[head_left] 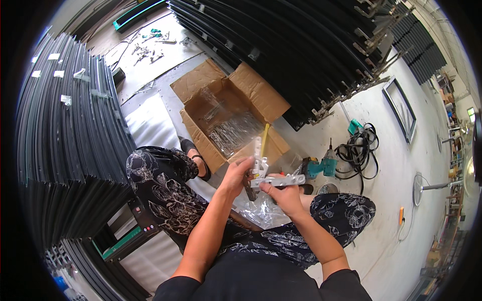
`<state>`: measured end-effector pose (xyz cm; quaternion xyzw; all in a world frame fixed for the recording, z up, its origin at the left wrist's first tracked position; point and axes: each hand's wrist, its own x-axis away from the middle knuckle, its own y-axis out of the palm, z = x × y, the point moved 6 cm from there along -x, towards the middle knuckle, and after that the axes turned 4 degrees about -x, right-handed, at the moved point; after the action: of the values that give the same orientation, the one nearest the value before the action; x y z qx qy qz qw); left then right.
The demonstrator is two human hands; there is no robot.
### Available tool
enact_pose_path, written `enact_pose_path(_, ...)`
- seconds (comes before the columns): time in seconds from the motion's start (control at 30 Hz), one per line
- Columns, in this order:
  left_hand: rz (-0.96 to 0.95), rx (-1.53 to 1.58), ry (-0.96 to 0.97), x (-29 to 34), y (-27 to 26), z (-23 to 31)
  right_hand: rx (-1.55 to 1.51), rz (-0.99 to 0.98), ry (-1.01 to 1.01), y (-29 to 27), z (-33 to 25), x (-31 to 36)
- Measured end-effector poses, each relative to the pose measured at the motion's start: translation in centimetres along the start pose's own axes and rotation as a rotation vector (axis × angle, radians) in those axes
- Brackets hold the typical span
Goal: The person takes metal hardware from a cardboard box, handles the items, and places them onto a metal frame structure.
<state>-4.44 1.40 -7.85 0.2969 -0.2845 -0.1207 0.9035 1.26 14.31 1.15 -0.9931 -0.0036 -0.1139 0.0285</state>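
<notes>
Between my two hands is a jointed silver metal hinge, its flat perforated arms spread apart. My left hand grips the hinge near its joint, where one arm points away from me. My right hand is closed around the other arm, which reaches to the right. A dark bar-shaped piece shows just below the joint; I cannot tell whether a hand touches it. Beyond my hands stands an open cardboard box with several plastic-wrapped metal pieces inside.
A teal cordless drill and a coiled black cable lie right of the box. Clear plastic wrap sits between my legs. Stacks of dark frames rise at left and far right. Loose parts lie at the back.
</notes>
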Motion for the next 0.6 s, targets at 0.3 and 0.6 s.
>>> enact_pose_path(0.3,0.079,-0.005,0.009,-0.7,-0.6,-0.5,0.04,0.008,0.0,1.3,-0.3,-0.8)
enact_pose_path(0.6,0.87,-0.081,-0.015,-1.0,-6.9,-7.9,-0.234,0.05,0.531,-1.7,8.0,-8.0)
